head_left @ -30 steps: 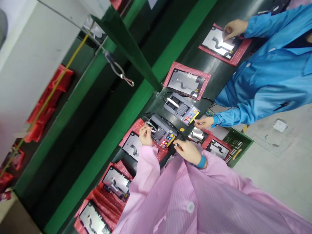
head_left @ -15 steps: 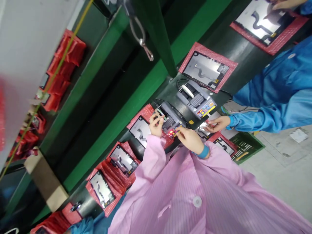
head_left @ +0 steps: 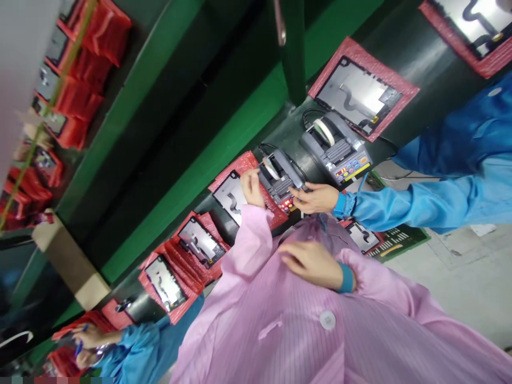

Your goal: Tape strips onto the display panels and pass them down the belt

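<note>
A small grey automatic tape dispenser (head_left: pixel 283 184) with a pale tape roll (head_left: pixel 271 168) and lit red display stands in front of me. My left hand (head_left: pixel 252 188) is at its left side, over the edge of a panel on red bubble wrap (head_left: pixel 230 197). Its fingers are loosely bent and slightly apart, with nothing visible in them. My right hand (head_left: pixel 314 264) is drawn back before my pink smock, fingers loosely extended and holding nothing I can see. A co-worker's hand (head_left: pixel 318 198) in a blue sleeve reaches to the dispenser's front edge.
A second tape dispenser (head_left: pixel 336 149) stands to the right, below another panel on red bubble wrap (head_left: pixel 360 98). Wrapped panels (head_left: pixel 200 242) line the bench at left. A green post (head_left: pixel 294 64) rises behind. Another worker's hands (head_left: pixel 90 341) are at lower left.
My right hand has pulled back from the dispenser's buttons to my chest. My left hand has come away from the tape roll. The co-worker's hand has moved left to the dispenser.
</note>
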`<state>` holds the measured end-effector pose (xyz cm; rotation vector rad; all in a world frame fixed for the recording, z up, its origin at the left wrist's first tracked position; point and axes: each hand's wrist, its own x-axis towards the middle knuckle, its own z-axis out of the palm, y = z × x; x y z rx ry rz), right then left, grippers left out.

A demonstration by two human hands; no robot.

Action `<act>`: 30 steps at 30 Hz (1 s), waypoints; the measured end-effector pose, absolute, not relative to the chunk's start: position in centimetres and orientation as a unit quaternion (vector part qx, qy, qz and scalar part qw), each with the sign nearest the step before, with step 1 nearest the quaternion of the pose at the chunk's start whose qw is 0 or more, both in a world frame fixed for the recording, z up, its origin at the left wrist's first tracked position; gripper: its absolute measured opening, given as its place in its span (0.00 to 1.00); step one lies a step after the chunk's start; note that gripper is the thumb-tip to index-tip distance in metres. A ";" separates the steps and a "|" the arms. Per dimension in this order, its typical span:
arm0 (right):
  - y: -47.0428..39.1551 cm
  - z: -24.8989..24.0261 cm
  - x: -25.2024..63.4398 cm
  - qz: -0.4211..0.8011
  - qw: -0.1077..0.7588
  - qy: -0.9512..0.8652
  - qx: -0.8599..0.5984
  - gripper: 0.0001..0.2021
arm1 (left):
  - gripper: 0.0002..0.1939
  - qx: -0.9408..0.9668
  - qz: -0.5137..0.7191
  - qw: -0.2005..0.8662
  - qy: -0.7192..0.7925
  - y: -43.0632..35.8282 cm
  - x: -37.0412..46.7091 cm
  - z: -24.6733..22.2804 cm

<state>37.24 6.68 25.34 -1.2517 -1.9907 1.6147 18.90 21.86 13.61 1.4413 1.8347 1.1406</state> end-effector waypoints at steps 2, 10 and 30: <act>5.2 25.8 37.2 0.593 0.144 -0.715 -0.341 0.12 | 0.29 0.491 0.432 0.237 0.718 21.6 17.8 13.5; 4.8 25.9 36.6 0.595 0.091 -0.736 -0.310 0.13 | 0.26 0.425 0.447 0.265 0.741 20.2 14.0 12.9; 3.3 21.5 40.0 0.368 0.201 -0.683 -0.598 0.12 | 0.43 0.424 0.366 0.567 0.604 16.0 17.5 9.8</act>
